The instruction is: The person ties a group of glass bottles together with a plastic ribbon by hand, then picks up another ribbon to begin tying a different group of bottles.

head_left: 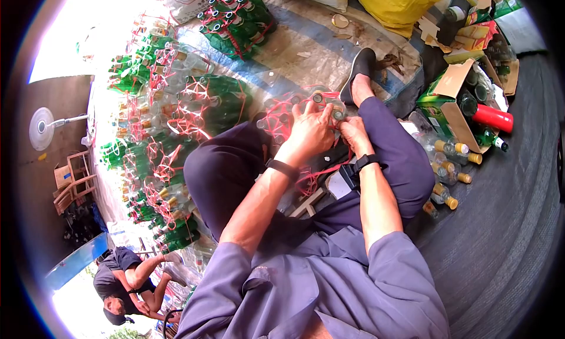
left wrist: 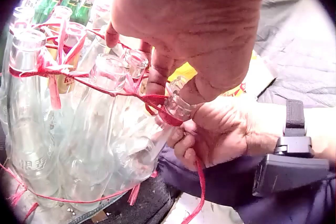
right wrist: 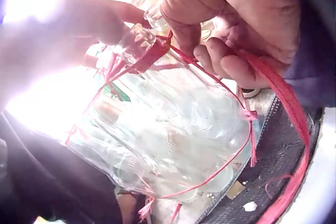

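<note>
A bundle of clear glass bottles (left wrist: pixel 79 145) stands between the person's legs, with red plastic string (left wrist: pixel 94 85) looped round the necks and lower down. The left hand (head_left: pixel 312 133) reaches over the tops, its thumb and fingers about the neck of a bottle (left wrist: pixel 178 109) at the bundle's near edge. Close beside that neck, the right hand (head_left: pixel 355 136) pinches the red string (right wrist: pixel 281 90) in curled fingers. From there a loose tail of string hangs down past the hand. Part of the left fingers is hidden among the necks in the left wrist view.
Tied bundles of green bottles (head_left: pixel 218 97) and clear ones fill the left side. Loose bottles (head_left: pixel 447 168) and a carton of bottles (head_left: pixel 450 97) lie at the right. A yellow sack (head_left: pixel 400 6) stands at the back. Another person (head_left: pixel 126 280) sits at lower left.
</note>
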A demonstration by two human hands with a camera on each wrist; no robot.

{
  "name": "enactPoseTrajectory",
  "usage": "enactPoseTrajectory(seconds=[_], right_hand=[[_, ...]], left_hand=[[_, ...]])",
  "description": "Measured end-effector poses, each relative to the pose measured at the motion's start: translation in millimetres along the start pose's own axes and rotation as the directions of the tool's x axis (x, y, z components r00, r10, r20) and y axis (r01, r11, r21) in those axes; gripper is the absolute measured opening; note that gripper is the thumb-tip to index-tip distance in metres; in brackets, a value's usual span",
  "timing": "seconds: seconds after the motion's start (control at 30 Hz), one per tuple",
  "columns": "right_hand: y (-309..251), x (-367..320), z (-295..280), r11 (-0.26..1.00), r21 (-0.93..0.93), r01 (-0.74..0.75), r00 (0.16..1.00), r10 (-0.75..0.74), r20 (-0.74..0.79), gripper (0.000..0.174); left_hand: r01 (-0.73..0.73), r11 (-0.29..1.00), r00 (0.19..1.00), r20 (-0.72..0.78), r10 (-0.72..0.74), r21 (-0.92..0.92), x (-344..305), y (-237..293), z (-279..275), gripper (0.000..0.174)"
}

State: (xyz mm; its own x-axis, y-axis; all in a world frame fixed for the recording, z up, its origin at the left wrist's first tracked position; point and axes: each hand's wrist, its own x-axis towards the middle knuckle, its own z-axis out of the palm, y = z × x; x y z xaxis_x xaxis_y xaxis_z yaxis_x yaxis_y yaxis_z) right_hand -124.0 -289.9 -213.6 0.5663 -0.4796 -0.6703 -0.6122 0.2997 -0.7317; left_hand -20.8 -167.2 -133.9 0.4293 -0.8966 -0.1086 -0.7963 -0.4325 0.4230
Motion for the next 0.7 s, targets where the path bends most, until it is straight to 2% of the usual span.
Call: enactPoseTrajectory(seconds=[0.03, 0.07, 0.13, 0.23, 0.33, 0.4, 0.47, 0.53, 0.57, 0.63, 0.67, 0.7], right_hand=[[2, 2, 1, 0.993, -0.114, 0.035, 0.999, -0.038, -0.032, 0.025], [4, 3, 1, 0.993, -0.114, 0.035, 0.999, -0.039, -0.032, 0.025], [-10, -10, 2, 0.956, -0.275, 0.102, 0.989, -0.126, -0.072, 0.029], [0, -3, 5, 0.914, -0.378, 0.146, 0.971, -0.205, -0.121, 0.036], [3, -3, 4, 0.924, -0.356, 0.139, 0.975, -0.191, -0.115, 0.036], [3, -3, 5, 0.928, -0.358, 0.106, 0.981, -0.157, -0.117, 0.036], [5, -4, 7, 0.93, -0.36, 0.071, 0.985, -0.122, -0.119, 0.036], [7, -4, 12, 0.903, -0.411, 0.127, 0.954, -0.225, -0.199, 0.032], [8, -4, 11, 0.903, -0.41, 0.128, 0.954, -0.225, -0.198, 0.032], [0, -9, 7, 0.925, -0.37, 0.082, 0.984, -0.134, -0.118, 0.036], [1, -10, 8, 0.925, -0.37, 0.082, 0.984, -0.134, -0.119, 0.036], [2, -11, 9, 0.906, -0.403, 0.128, 0.964, -0.209, -0.163, 0.034]], left_hand=[[0.0, 1.0, 1.0, 0.0, 0.0, 0.001, 1, 0, 0, 0.071], [0.001, 1.0, 1.0, 0.004, -0.001, 0.006, 1, 0, -1, 0.069], [0.002, 1.0, 1.0, 0.009, -0.002, 0.011, 3, -1, -3, 0.067], [0.004, 1.0, 1.0, 0.027, -0.004, -0.026, 5, -2, -8, 0.065], [0.017, 1.0, 0.997, 0.078, -0.016, -0.018, 7, -3, -9, 0.061], [-0.023, 0.999, 0.999, -0.03, 0.022, -0.037, 7, -5, -8, 0.055], [-0.032, 0.999, 0.999, -0.043, 0.03, -0.041, 7, -6, -8, 0.052], [-0.04, 0.998, 0.998, -0.059, 0.038, -0.043, 8, -5, -9, 0.05], [-0.037, 0.999, 0.997, -0.076, 0.034, -0.029, 7, -4, -10, 0.046], [-0.032, 0.999, 0.995, -0.092, 0.031, -0.016, 7, -5, -9, 0.042], [-0.064, 0.998, 0.992, -0.112, 0.063, 0.001, 8, -7, -8, 0.037], [-0.095, 0.995, 0.987, -0.131, 0.096, 0.019, 8, -7, -9, 0.032]])
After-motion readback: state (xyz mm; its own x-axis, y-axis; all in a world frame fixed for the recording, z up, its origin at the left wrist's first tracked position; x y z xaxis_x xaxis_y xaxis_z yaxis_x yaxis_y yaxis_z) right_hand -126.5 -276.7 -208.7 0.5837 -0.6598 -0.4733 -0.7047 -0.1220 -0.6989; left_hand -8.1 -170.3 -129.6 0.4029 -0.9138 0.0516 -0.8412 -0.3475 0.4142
